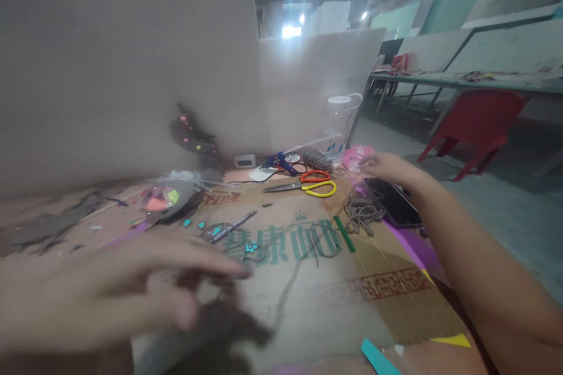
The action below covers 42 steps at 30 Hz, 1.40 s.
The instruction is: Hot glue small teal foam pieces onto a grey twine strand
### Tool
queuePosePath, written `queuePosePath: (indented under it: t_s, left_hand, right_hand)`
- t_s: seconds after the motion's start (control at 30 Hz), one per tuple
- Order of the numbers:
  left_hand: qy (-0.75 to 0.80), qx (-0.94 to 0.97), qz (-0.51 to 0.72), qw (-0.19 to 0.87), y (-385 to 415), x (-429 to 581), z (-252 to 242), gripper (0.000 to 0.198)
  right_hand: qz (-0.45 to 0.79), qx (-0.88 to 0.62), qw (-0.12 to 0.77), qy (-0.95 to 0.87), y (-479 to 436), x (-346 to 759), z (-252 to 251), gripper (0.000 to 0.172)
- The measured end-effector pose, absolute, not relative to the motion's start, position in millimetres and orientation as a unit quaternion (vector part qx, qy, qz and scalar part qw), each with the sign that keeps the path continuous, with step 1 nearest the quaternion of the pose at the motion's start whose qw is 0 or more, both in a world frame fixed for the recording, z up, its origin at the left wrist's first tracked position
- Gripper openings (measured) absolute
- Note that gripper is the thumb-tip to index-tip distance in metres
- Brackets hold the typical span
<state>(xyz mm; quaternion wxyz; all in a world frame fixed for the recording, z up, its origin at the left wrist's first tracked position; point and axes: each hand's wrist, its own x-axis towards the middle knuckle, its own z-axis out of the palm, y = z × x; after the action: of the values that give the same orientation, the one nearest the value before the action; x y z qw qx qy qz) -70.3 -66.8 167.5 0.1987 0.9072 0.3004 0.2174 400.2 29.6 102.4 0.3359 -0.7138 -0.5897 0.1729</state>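
Pink bundle (354,159): lay at the far right of the work surface, beside the clear bottle (336,129), right at the tips of the right fingers and partly hidden by them; whether they touched it could not be told.
Right hand (393,169): stretched in from the right, just above the phone (396,205), fingers slightly bent; how far they were open, and whether they had hold of anything, could not be told.
Left hand (132,281): blurred at lower left, well apart from the bundle, thumb and forefinger parted by a visible gap; whether the fingers behind held anything could not be told.
Grey cord (364,214): sat tangled beside the phone; a thin length also trailed across the cardboard (396,317) toward the dark blur near the left fingers.
Green strip (344,234): lay just left of the tangle.
Scissors (285,187): rested behind, blades pointing left, near the blue glue gun (279,162).
Pen (234,227): lay beyond the left forefinger, near a turquoise flower (251,247).
Dark crescent (193,135): stood against the pale board (132,70), dotted with coloured balls.
Red chair (475,123): stood off to the right.
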Motion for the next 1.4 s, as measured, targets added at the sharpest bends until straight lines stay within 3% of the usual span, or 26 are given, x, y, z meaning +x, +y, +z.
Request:
queuePosePath:
  t_s: [0.07,0.2,0.3,0.5,0.7,0.83,0.9,1.0,1.07,1.1,1.23,1.3,1.4]
  left_hand:
    - [0.269,0.936,0.140,0.177,-81.3,-49.5,168.0,0.053]
    - [0.339,0.920,0.153,0.123,-71.8,-42.1,165.3,0.037]
    - [0.471,0.868,0.116,0.104,-45.6,-68.2,154.1,0.040]
    - [0.578,0.813,-0.013,0.068,-4.2,-113.7,106.7,0.037]
    - [0.583,0.808,0.015,0.081,18.8,-125.2,73.1,0.035]
    - [0.566,0.819,0.028,0.090,29.0,-125.2,58.1,0.038]
    - [0.545,0.832,0.040,0.094,32.1,-123.1,50.2,0.043]
    - [0.517,0.849,0.063,0.096,34.0,-118.3,39.7,0.044]
    - [0.506,0.853,0.079,0.098,33.7,-114.5,34.6,0.040]
    - [0.502,0.854,0.088,0.099,33.4,-112.7,32.7,0.038]
    - [0.497,0.853,0.118,0.107,32.5,-108.5,28.3,0.029]
    - [0.502,0.847,0.130,0.118,32.7,-108.9,27.1,0.022]
    - [0.522,0.827,0.160,0.137,32.4,-111.6,27.1,0.014]
  right_hand:
    - [0.133,-0.700,0.311,-0.629,29.9,395.5,103.0,0.025]
    - [0.044,-0.618,0.261,-0.740,26.1,365.8,104.3,0.043]
    - [0.041,-0.569,0.247,-0.783,24.2,331.7,100.5,0.045]
    - [0.082,-0.532,0.179,-0.823,55.0,253.7,67.8,0.040]
    - [0.080,-0.526,0.199,-0.823,79.4,203.2,40.7,0.041]
    - [0.106,-0.502,0.196,-0.835,32.4,194.6,50.6,0.026]
    - [0.172,-0.459,0.128,-0.862,-5.8,192.2,54.7,0.029]
    - [0.239,-0.396,0.062,-0.884,-57.3,186.0,50.8,0.048]
    - [0.219,-0.396,0.062,-0.890,-77.7,179.6,42.2,0.024]
    - [0.212,-0.399,0.067,-0.890,-83.0,176.6,37.7,0.014]
    - [0.276,-0.439,0.149,-0.842,-80.3,179.4,37.8,0.015]
    - [0.304,-0.467,0.241,-0.795,-71.5,195.7,55.7,0.013]
    - [0.227,-0.471,0.456,-0.720,-57.4,240.2,96.0,0.007]
